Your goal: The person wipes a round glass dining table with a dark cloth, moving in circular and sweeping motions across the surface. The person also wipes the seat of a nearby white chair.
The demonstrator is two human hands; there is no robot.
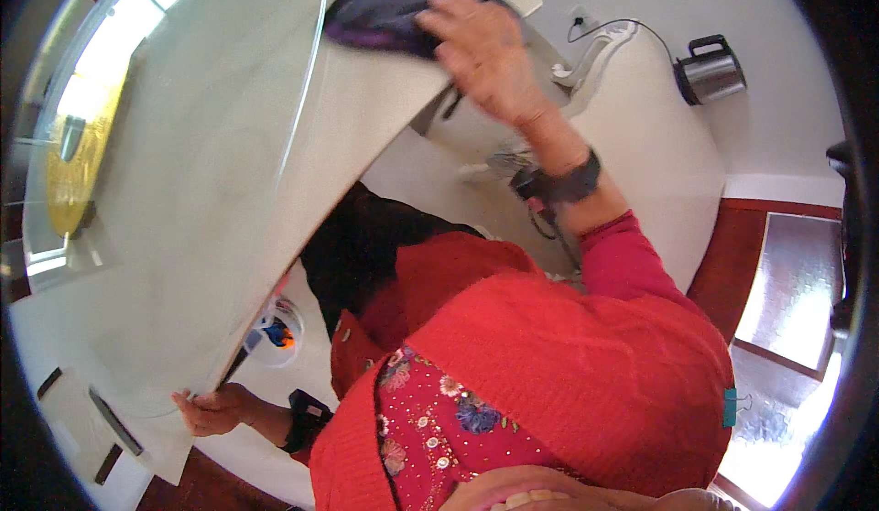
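Observation:
At the far corner of a pale table (343, 131), my right hand (490, 53) lies flat over a dark purple-black cloth (380, 12). Its fingers are stretched out and somewhat apart, slightly smeared by motion. My left hand (212, 410) is down at the table's near left corner, its fingers bent around the edge; part of the grip is hidden. A large clear glass sheet with a curved rim (295, 135) covers much of the tabletop. Dark bands are on both wrists.
A yellow oval object (87, 149) shows at the far left of the glass. Under the table edge stands a clear bin (279, 342) with colourful contents. A steel kettle (712, 73) is on the right, near a cable and wall socket (579, 22). Reddish-framed panes (787, 291) are at right.

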